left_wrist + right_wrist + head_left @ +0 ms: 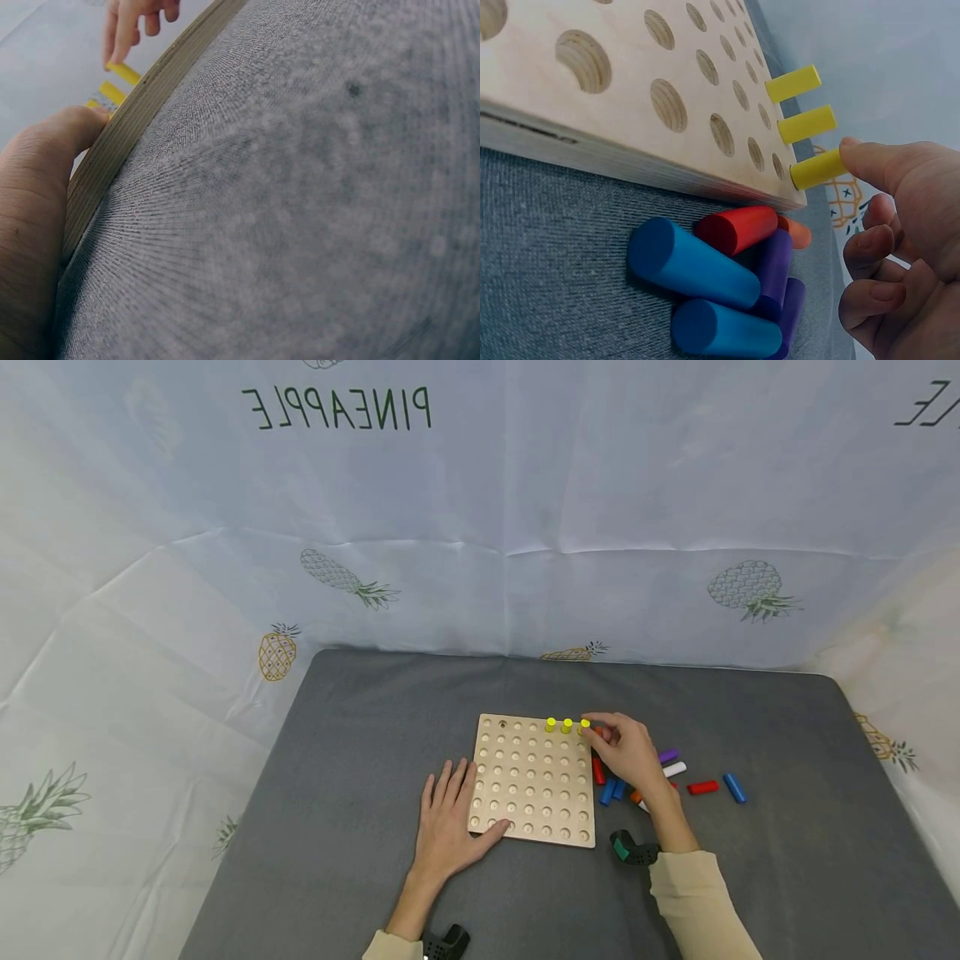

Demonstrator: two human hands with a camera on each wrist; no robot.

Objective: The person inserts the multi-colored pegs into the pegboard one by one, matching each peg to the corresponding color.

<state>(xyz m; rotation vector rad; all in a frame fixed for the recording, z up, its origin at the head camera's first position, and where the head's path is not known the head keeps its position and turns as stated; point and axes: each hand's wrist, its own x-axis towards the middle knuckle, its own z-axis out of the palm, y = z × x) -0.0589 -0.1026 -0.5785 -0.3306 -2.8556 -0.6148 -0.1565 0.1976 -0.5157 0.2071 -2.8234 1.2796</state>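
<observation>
A square wooden pegboard (522,798) with rows of round holes lies on the table. Three yellow pegs stand upright side by side at its far right corner; the left one (551,725) and the middle one (567,726) are untouched. At the corner peg (816,169), my right hand (628,750) pinches the top between thumb and forefinger, the forefinger being hidden in the right wrist view. The lower end of that peg sits in its hole. My left hand (447,827) rests with straight fingers along the board's left side, its thumb over the near edge.
Loose pegs lie right of the board: blue (694,262), red (737,229), purple (772,274), white (675,769) and orange, partly under my right forearm. Farther right are a red peg (702,787) and a blue peg (735,788). Behind the grey table (375,710) hangs a pineapple-print cloth (465,485).
</observation>
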